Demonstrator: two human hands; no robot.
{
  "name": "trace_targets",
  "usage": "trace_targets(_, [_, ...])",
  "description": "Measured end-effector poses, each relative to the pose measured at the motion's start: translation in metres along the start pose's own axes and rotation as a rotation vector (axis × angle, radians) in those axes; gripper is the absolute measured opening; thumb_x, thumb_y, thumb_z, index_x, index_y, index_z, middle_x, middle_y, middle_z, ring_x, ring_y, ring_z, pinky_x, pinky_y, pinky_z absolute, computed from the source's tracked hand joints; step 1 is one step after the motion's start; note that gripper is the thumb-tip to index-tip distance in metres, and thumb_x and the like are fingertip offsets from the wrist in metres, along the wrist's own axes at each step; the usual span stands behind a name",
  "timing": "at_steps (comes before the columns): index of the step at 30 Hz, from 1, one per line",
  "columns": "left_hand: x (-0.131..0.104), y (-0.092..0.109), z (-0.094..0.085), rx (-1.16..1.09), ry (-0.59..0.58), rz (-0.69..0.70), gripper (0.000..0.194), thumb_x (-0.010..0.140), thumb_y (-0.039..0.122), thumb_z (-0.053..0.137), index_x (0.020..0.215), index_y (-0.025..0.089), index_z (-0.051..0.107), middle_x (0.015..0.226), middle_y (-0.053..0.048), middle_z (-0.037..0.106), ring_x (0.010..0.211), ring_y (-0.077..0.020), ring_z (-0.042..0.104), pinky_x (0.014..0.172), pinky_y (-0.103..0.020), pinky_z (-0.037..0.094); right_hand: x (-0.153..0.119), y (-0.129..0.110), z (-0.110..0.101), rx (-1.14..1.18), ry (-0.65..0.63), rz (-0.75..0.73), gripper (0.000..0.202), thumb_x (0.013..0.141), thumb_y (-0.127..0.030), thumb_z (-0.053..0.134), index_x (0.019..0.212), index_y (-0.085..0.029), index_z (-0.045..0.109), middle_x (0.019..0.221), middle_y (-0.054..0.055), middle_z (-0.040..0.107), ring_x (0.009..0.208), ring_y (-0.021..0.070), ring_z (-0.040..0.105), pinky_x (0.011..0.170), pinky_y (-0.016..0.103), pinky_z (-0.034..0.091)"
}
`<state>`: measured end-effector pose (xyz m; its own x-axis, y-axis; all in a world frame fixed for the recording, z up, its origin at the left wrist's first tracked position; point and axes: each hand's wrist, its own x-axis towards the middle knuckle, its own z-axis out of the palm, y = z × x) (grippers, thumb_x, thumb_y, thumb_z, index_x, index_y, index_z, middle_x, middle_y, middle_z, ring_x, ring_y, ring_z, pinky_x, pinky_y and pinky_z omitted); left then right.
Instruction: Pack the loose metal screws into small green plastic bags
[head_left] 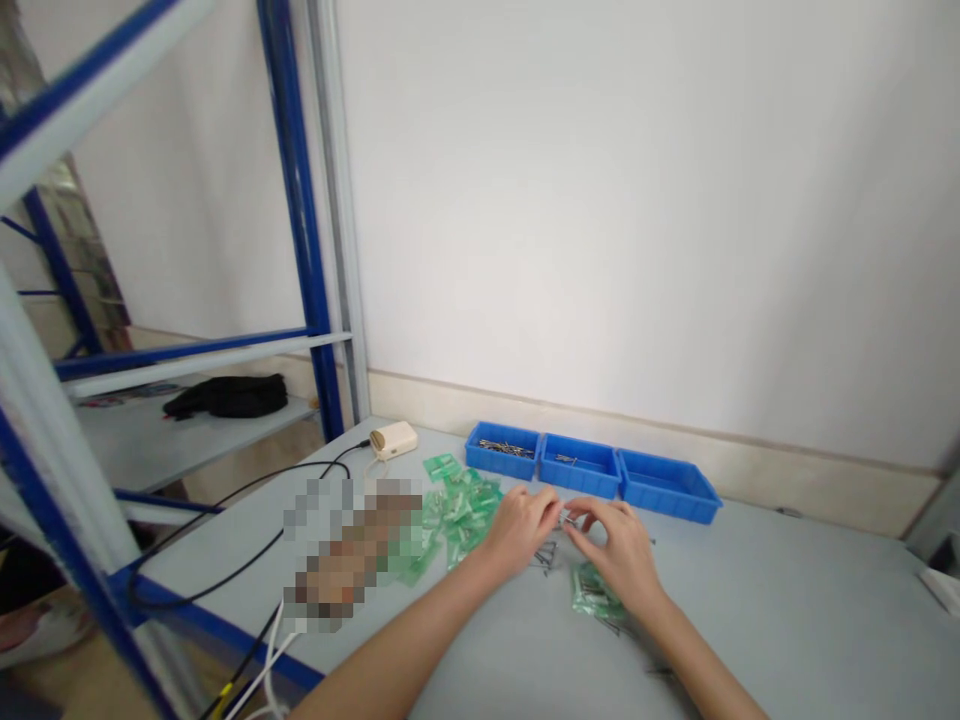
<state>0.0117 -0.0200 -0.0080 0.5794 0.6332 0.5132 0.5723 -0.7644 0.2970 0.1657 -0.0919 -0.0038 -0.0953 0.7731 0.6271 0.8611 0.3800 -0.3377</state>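
Note:
My left hand and my right hand meet above the table, fingertips almost touching. Between the fingers of my right hand, small thin metal pieces show, screw-like but too small to name surely. The left fingers are pinched together at the same spot; what they hold is hidden. Loose thin metal pieces lie on the table below the hands. Under my right hand is a green-tinted plastic packet with similar pieces inside. Many more green packets are heaped left of my left hand.
Behind the hands stand three blue bins in a row: the left bin holds many thin metal pieces, the middle bin a few, with the right bin alongside. A cream-coloured device with a black cable sits back left, near a blue rack post.

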Motion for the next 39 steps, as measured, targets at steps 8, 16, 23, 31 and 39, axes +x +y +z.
trace_targets(8, [-0.002,0.004,0.0,-0.235,-0.041,0.017,0.03,0.095,0.033,0.037,0.077,0.018,0.056,0.06,0.001,0.058,0.067,-0.016,0.054,0.07,-0.026,0.037,0.002,0.001,-0.003,0.009,-0.049,-0.041,0.02,0.095,-0.027,0.039,0.088,-0.02,0.056,0.085,0.002,0.065,0.07,0.0161,0.058,0.075,0.035,0.038])
trace_targets(16, [-0.002,-0.001,0.008,-0.112,-0.077,-0.017,0.04,0.095,0.035,0.034,0.064,0.017,0.053,0.057,-0.001,0.056,0.066,-0.0163,0.052,0.068,-0.027,0.036,0.001,0.011,0.002,0.086,-0.072,0.013,0.008,0.088,-0.022,0.051,0.091,-0.019,0.057,0.088,0.002,0.065,0.074,0.0165,0.059,0.076,0.035,0.04])
trace_targets(23, [-0.004,-0.004,0.006,-0.026,-0.062,0.139,0.036,0.098,0.036,0.029,0.088,0.018,0.059,0.071,-0.002,0.061,0.072,-0.0168,0.052,0.07,-0.027,0.038,0.003,0.012,0.0,0.074,-0.06,-0.015,0.014,0.091,-0.026,0.048,0.088,-0.018,0.059,0.084,0.003,0.065,0.076,0.0166,0.057,0.077,0.033,0.041])
trace_targets(31, [-0.002,-0.008,0.007,0.001,-0.007,0.207,0.033,0.099,0.034,0.028,0.1,0.018,0.056,0.074,-0.001,0.064,0.071,-0.0159,0.055,0.073,-0.028,0.04,0.004,0.013,0.001,0.063,-0.088,-0.013,0.014,0.092,-0.026,0.05,0.09,-0.017,0.061,0.087,0.002,0.066,0.078,0.014,0.059,0.082,0.031,0.037])
trace_targets(39, [0.002,-0.009,0.008,0.06,-0.006,0.258,0.039,0.099,0.036,0.029,0.089,0.016,0.06,0.075,-0.003,0.065,0.07,-0.0149,0.059,0.076,-0.029,0.037,0.0,0.008,0.002,0.104,-0.132,0.022,0.018,0.088,-0.02,0.053,0.105,-0.016,0.058,0.097,0.004,0.065,0.083,0.0137,0.059,0.082,0.026,0.039])
